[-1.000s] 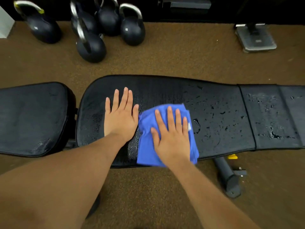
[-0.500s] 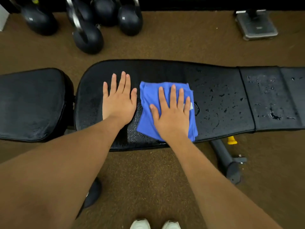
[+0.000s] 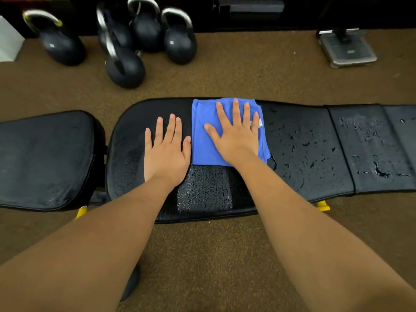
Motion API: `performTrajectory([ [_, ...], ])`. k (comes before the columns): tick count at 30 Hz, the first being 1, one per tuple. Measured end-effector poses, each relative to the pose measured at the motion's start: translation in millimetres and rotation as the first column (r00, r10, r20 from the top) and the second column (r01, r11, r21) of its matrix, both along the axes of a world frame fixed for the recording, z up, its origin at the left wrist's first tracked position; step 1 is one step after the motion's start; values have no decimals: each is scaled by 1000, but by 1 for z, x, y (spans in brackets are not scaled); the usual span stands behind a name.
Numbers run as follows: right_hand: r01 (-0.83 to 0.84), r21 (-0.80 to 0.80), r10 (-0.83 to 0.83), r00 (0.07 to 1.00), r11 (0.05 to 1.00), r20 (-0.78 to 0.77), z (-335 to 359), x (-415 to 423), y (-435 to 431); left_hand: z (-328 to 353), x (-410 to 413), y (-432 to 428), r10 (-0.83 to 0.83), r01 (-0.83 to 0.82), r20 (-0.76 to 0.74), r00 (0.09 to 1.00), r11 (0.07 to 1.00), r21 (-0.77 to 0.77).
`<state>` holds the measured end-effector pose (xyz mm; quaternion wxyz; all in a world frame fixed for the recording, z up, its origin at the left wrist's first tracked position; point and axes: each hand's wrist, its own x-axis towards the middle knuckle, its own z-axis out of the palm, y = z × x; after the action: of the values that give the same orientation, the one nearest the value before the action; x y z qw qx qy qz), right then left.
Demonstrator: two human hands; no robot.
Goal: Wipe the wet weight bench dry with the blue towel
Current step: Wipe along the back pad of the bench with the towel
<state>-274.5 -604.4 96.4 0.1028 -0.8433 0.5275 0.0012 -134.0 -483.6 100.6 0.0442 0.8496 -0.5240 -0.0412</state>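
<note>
Your right hand (image 3: 236, 140) lies flat on the blue towel (image 3: 202, 140), fingers straight and spread; it's pressing, not gripping. The towel is folded and sits at the far edge of the weight bench (image 3: 315, 176) main pad, left of its middle. Your left hand (image 3: 167, 152) is flat and relaxed on bare pad just beside the towel's left edge, holding nothing; looks like bracing

Progress, my read:
- left end of the main pad looks dull, only a faint film
- the strip (image 3: 204, 190) between towel and near edge shows a fine beaded smear: wiped but not dry, needs another pass
- right of the towel, droplets (image 3: 292, 140) run to the pad's right end
- the end section (image 3: 371, 143) at the right edge has pooled water and looks untouched
- the seat pad (image 3: 45, 158) on the left looks mostly dry, with some sheen at its near corner

Call it about a third done; the right half is the bulk of what's left
</note>
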Motion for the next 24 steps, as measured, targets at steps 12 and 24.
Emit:
performTrajectory([
  [12, 7, -113, 3, 996, 994, 92, -4, -36, 77, -2, 3, 1, -6, 6, -5, 1000, 1000, -8],
  [24, -4, -102, 13, 996, 995, 87, -8, 16, -8, -8, 5, -3, -45, 44, 47, 998, 999, 28],
])
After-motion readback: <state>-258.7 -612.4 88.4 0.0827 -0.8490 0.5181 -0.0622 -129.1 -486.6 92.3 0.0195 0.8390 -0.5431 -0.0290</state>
